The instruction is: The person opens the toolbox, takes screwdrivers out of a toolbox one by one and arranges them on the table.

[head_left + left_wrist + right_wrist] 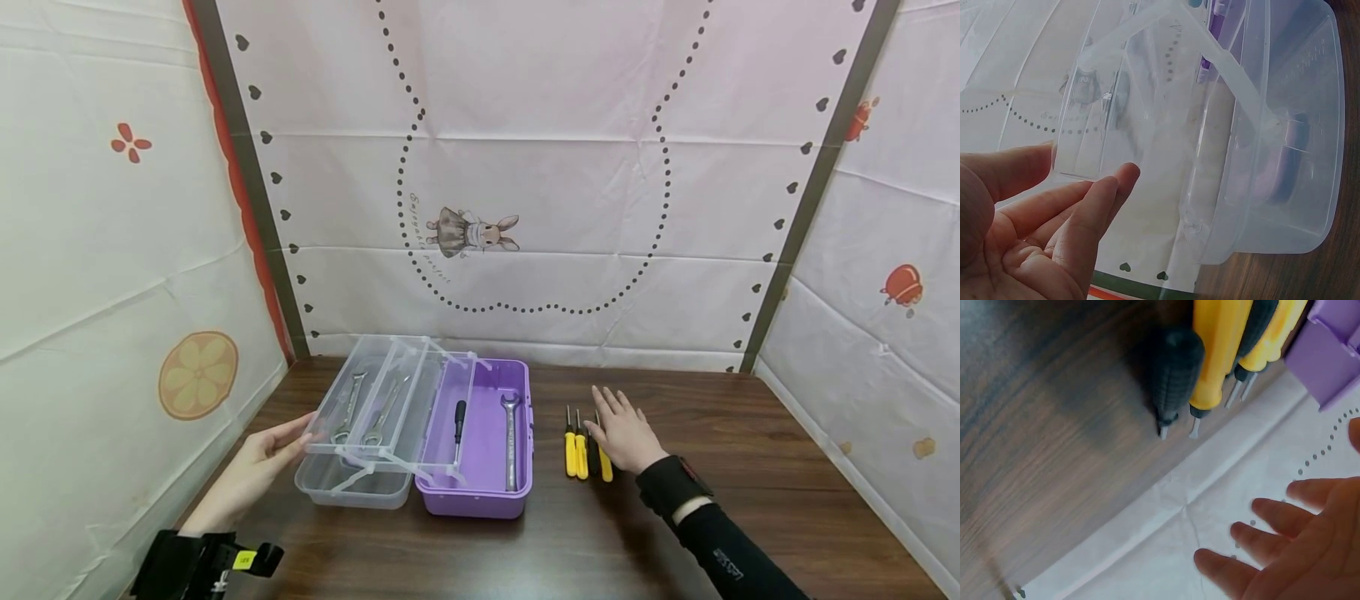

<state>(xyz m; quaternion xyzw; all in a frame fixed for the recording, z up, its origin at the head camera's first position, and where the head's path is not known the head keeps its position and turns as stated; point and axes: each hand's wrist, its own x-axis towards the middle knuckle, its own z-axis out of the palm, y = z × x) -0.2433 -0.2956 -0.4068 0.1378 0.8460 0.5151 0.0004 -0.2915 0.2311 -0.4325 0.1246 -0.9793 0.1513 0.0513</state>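
My left hand (258,467) pinches the outer edge of a clear plastic tray (330,448), thumb on one side and fingers on the other. Two wrenches (348,408) lie in that tray, which hangs on white hinge arms (1229,69) beside and partly over a purple toolbox (480,502). Inside the box are a wrench (511,442) and a black-handled screwdriver (460,421). With fingers spread, my right hand (626,435) hovers over a row of screwdrivers (581,457) with yellow and black handles, partly covering them. Its palm holds nothing in the right wrist view.
Below the raised tray sits a clear plastic lid (360,494), left of the purple box. All of it stands on a dark wooden table (750,500). White printed cloth (540,208) walls off the back and both sides.
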